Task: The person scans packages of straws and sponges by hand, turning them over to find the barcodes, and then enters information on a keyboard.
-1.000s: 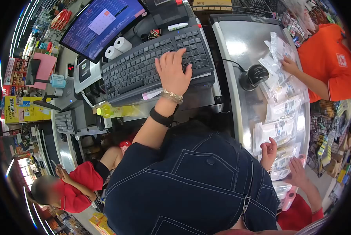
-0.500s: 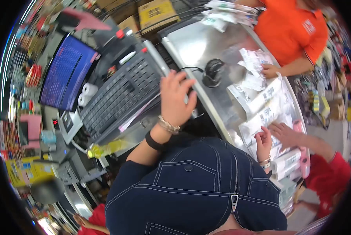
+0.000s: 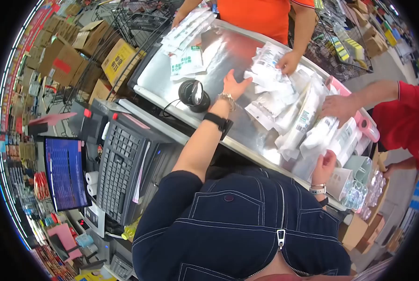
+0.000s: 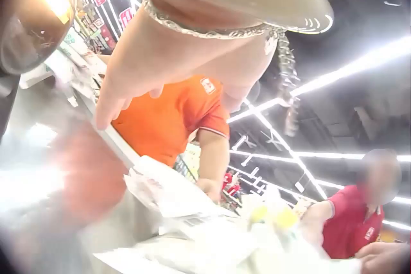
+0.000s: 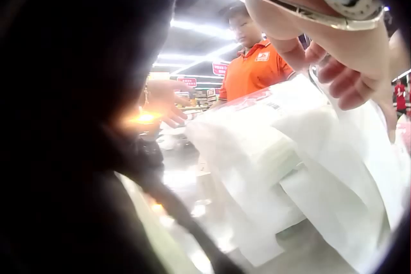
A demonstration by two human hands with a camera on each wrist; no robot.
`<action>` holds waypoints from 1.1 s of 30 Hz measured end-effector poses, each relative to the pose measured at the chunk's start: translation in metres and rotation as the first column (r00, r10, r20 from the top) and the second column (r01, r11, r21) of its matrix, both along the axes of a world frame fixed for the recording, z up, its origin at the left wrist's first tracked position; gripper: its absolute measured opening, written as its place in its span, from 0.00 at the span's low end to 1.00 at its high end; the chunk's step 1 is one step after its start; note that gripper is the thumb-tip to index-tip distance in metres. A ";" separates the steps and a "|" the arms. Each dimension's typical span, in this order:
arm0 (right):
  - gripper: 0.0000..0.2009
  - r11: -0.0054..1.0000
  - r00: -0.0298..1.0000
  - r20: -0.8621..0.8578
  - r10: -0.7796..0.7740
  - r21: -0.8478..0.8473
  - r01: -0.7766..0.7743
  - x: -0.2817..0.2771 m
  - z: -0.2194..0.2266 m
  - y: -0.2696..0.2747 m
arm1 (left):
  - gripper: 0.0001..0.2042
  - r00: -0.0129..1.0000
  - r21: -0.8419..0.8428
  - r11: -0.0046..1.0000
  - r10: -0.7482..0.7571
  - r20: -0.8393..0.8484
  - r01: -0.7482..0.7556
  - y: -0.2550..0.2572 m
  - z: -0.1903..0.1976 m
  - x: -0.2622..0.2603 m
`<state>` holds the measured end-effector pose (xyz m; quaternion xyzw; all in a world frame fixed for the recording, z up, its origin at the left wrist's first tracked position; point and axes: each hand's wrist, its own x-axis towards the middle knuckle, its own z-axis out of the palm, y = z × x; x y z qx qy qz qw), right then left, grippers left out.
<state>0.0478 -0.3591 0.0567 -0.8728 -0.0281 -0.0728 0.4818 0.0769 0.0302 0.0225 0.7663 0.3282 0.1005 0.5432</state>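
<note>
My left hand [image 3: 237, 86] is over the metal counter [image 3: 228, 61], fingers spread and holding nothing, between the black scanner [image 3: 194, 95] and white packages [image 3: 270, 63]. In the left wrist view, the left hand [image 4: 180, 55] hangs above blurred white packages [image 4: 186, 222]. Beside the wrapped packages [image 3: 305, 114] at the counter's near edge is my right hand [image 3: 323, 166], its fingers loosely curled. The right wrist view has the right hand [image 5: 334, 55] just above a white package [image 5: 257, 139]; whether they touch I cannot tell.
A person in orange [image 3: 256, 18] has a hand on packages across the counter. Another person's hand [image 3: 340, 108] rests on packages at the right. Clear cups [image 3: 357, 192] stand near my right wrist. The keyboard [image 3: 120, 168] and monitor [image 3: 65, 173] are at the left.
My left hand has moved from the keyboard, past its edge, to above the counter. The head view has turned towards the counter. My right hand stays beside the packages.
</note>
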 end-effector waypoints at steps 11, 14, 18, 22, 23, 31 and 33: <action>0.13 0.884 0.805 -0.536 -0.254 0.208 0.418 -0.032 -0.084 -0.086 | 0.26 0.906 -0.680 0.712 0.386 0.171 -0.175 0.035 -0.088 0.049; 0.22 0.998 0.931 -0.362 -0.041 0.036 0.058 -0.023 -0.100 -0.071 | 0.28 0.804 -0.773 0.570 0.578 0.138 -0.278 0.041 -0.094 0.040; 0.31 0.995 0.924 -0.371 -0.098 -0.058 0.082 0.007 -0.113 -0.041 | 0.31 0.683 -0.776 0.555 0.692 0.233 -0.298 0.041 -0.120 0.026; 0.42 0.985 0.843 -0.523 -0.123 0.039 0.168 0.024 -0.121 -0.033 | 0.31 0.685 -0.742 0.520 0.720 0.114 -0.423 0.019 -0.093 0.009; 0.43 0.989 0.869 -0.473 -0.145 -0.041 0.143 0.027 -0.119 -0.029 | 0.32 0.659 -0.734 0.460 0.752 0.022 -0.500 0.014 -0.087 0.005; 0.49 0.965 0.784 -0.603 -0.148 0.084 0.247 0.051 -0.098 0.007 | 0.32 0.753 -0.361 0.661 0.594 -0.284 -0.658 -0.029 -0.071 0.008; 0.52 0.954 0.780 -0.604 -0.162 0.104 0.279 0.059 -0.109 0.005 | 0.30 0.761 -0.105 0.755 0.647 -0.047 -0.647 -0.057 -0.055 0.011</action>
